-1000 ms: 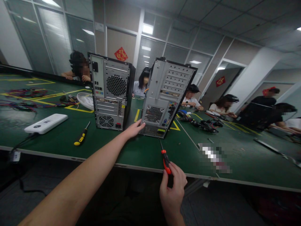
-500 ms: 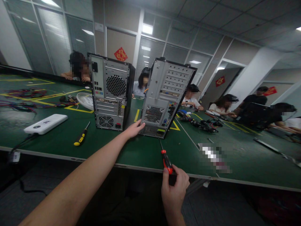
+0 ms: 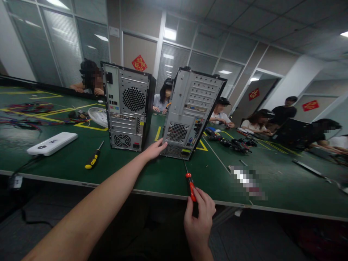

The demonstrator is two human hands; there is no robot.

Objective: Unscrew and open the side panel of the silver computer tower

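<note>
A grey metal computer tower [image 3: 178, 105] stands on the green table, its back panel facing me and leaning slightly right in view. My left hand [image 3: 155, 149] grips its lower left edge, thumb on the back panel and fingers partly hidden along the side. In my right hand [image 3: 199, 214] is a red-and-black screwdriver [image 3: 190, 185], pinched by the handle's end. Its shaft points up to the bottom edge of the tower's back; whether the tip sits on a screw is too small to tell. A second computer tower [image 3: 127, 108] stands upright to the left.
A yellow-and-black screwdriver [image 3: 92, 159] and a white power bank [image 3: 53, 143] with a cable lie at left. Behind them are bundled wires [image 3: 29, 108] and a white basket [image 3: 98, 116]. Black cables [image 3: 236, 143] and a metal strip [image 3: 308, 168] lie right. Several people sit around the table.
My right hand's fingers have shifted and turned on the screwdriver handle, which now shows more red. My left hand and both towers stay in place.
</note>
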